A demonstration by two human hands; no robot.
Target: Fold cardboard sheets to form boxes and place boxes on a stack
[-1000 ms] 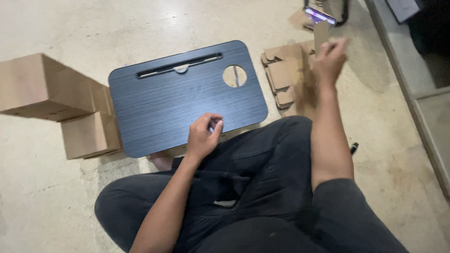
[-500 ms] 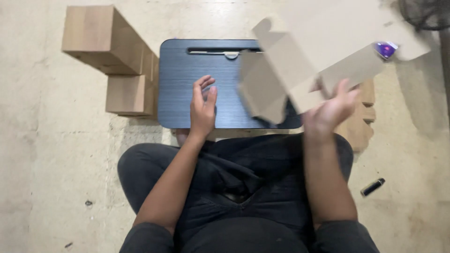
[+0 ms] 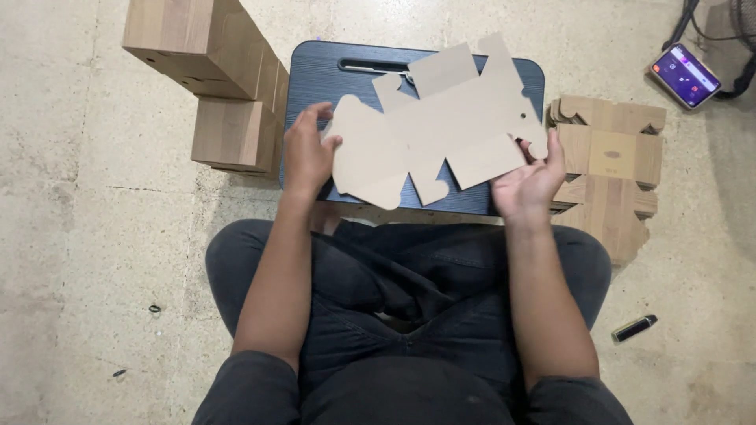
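Cardboard, one flat die-cut blank (image 3: 441, 126), now lies spread across the dark lap desk (image 3: 315, 86) at twelve o'clock from the person's lap; half a second ago it hung lifted and tilted in the air, gripped by the right hand alone. The right hand (image 3: 529, 179) now pinches the blank's edge at three o'clock, fingers curled up under it, while the left hand (image 3: 305, 153), which was hovering bare over the desk, has come onto the rounded flap at nine o'clock, fingertips pressing its rim. So the hands sit well apart, each clamped on an opposite end of the sheet. The blank is matte brown, thin, with scalloped tabs, straight panels and a small punched hole. The desk is dark blue-black with a fine grain and a long slot along its far edge. At three o'clock, a stack of flat blanks (image 3: 610, 153) rests on the speckled concrete floor (image 3: 94, 260); at ten o'clock stand folded boxes (image 3: 209, 47), square and wood-toned.
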